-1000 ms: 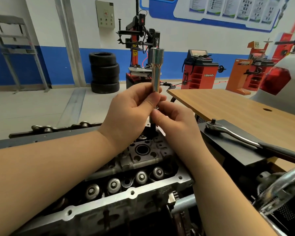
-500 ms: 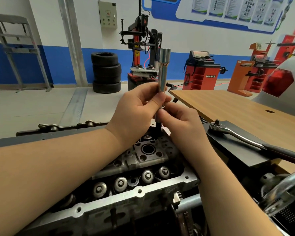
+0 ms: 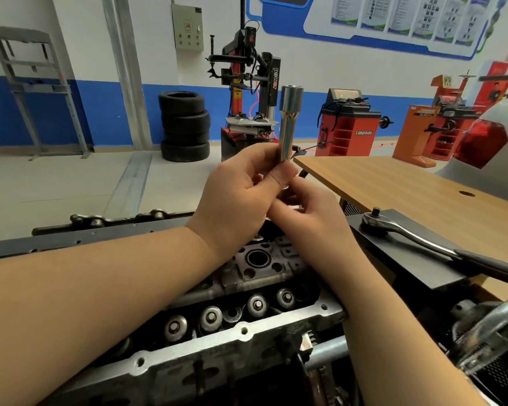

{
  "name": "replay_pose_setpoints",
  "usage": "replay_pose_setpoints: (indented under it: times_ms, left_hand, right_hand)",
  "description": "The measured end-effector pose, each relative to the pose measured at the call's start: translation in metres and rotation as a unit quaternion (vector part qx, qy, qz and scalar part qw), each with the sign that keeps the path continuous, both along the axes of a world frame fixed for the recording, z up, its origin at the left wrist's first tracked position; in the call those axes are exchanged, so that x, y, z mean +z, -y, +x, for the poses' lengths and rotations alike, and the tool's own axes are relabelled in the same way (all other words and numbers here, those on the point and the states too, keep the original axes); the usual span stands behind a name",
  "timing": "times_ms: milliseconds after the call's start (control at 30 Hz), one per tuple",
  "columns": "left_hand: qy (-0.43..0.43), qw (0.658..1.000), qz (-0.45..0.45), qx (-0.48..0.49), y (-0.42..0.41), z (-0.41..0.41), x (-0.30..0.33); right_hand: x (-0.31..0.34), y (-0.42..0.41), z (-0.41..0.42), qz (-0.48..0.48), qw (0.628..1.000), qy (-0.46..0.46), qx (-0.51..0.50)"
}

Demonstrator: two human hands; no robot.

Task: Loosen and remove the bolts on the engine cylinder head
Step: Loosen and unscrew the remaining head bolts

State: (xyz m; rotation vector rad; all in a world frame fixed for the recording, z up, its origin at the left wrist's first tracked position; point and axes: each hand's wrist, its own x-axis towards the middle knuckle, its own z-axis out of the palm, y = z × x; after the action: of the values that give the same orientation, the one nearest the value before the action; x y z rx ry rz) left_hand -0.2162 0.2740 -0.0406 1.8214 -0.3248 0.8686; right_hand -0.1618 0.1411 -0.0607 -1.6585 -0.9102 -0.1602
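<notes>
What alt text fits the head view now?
Both hands hold a long socket upright above the cylinder head: left hand grips its shaft, right hand works its lower end. A ratchet lies on the table.

Ahead of you, the word "power" ran vertically in white letters down the black column of the tyre changer [image 3: 272,83] by the far wall. To its right, a red wheel balancer [image 3: 349,127] carried the brand "Lanpody" in white on its front panel. The grey control box [image 3: 187,27] on the wall bore a small red logo, too small to read. The posters on the blue wall board [image 3: 393,19] at the top right held printed text and diagrams, all too small and blurred to make out.
</notes>
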Motion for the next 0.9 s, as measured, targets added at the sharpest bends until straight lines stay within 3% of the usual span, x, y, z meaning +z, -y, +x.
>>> replay_pose_setpoints:
  times_ms: [167, 300, 433, 633, 767, 900]
  left_hand:
    - [0.017, 0.998, 0.018, 0.059, -0.0018, 0.0026, 0.0001]
    - [-0.012, 0.999, -0.03, 0.008, -0.0037, 0.0028, 0.0]
    - [-0.014, 1.0, -0.015, 0.0, -0.0007, 0.0007, 0.0007]
    - [0.006, 0.999, 0.034, 0.043, -0.0033, 0.0024, -0.0007]
    - [-0.021, 0.999, -0.033, -0.019, -0.0039, 0.0048, -0.0021]
    - [-0.031, 0.999, -0.027, -0.033, -0.0026, 0.0043, -0.0011]
  right_hand:
    - [-0.0063, 0.0013, 0.0047, 0.045, 0.995, -0.001, -0.09]
    - [-0.0035, 0.0022, 0.0013, -0.003, 0.999, 0.019, -0.044]
    - [-0.0008, 0.0015, -0.0011, 0.024, 1.0, -0.01, -0.012]
    - [-0.0054, 0.0007, 0.0028, 0.045, 0.995, 0.011, -0.087]
    - [-0.0042, 0.0023, 0.0007, 0.002, 0.998, 0.023, -0.054]
    - [-0.0026, 0.0009, -0.0003, 0.014, 0.999, -0.005, -0.031]
